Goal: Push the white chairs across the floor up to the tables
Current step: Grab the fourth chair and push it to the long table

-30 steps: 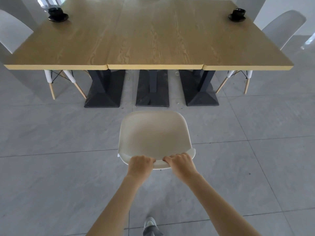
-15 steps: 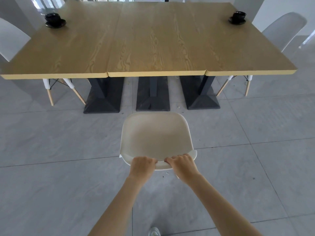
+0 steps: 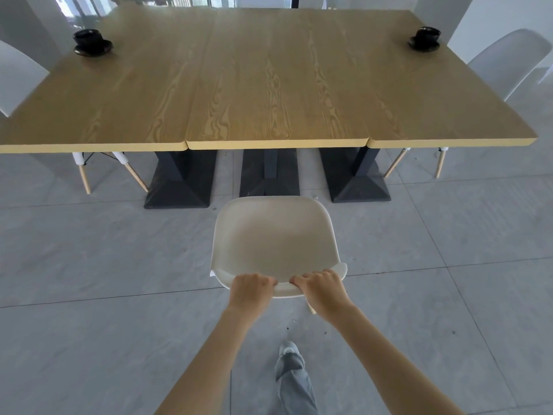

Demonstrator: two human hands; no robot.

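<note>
A white chair (image 3: 273,238) stands on the grey tiled floor just in front of the wooden tables (image 3: 269,85), its seat front close to the middle black table base (image 3: 269,178). My left hand (image 3: 251,290) and my right hand (image 3: 323,290) both grip the top edge of its backrest, side by side. Two more white chairs are tucked in at the table's ends: the left chair (image 3: 16,79) and the right chair (image 3: 505,61), their wooden legs showing under the tabletop.
A black cup on a saucer (image 3: 92,41) sits at the far left of the tabletop, another black cup (image 3: 425,37) at the far right. Two more black bases (image 3: 179,181) (image 3: 356,175) stand under the tables. My leg and shoe (image 3: 291,369) are behind the chair.
The chair has slid forward toward the tables, and I have stepped after it. The table edge now looks nearer. Both hands have kept their grip on the backrest.
</note>
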